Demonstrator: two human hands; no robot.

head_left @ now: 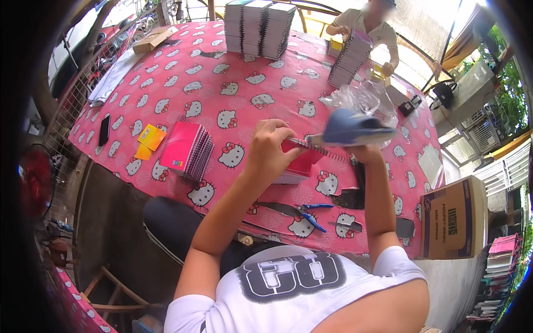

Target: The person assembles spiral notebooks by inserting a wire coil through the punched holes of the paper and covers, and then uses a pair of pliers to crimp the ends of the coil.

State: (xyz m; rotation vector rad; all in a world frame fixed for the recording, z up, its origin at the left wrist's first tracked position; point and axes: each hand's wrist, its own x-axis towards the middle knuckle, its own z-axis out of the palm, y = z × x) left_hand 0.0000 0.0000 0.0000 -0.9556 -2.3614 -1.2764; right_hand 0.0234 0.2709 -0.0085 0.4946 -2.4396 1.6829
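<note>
My left hand (271, 145) is closed, its thumb and fingers pinching the left end of a spiral notebook (305, 160) with a red cover. The wire coil (317, 149) runs along its upper edge and sticks out past the right end. My right hand (365, 154) grips a blue and pale grey gun-shaped tool (355, 127), slightly blurred, its tip pointing left over the coil. Pages show below the red cover; I cannot tell whether other notebooks lie beneath it. Nearer to me lie blue-handled pliers (315, 221) and a dark blade-like piece (280, 208).
To the left are pink notebooks (189, 149), yellow-orange cards (150, 140) and a phone (104, 130). Tall notebook stacks (256, 30) stand at the back. A co-worker (375, 25) sits far right behind another stack (351, 58). Clear plastic (361, 100) and a carton (452, 219) are on the right.
</note>
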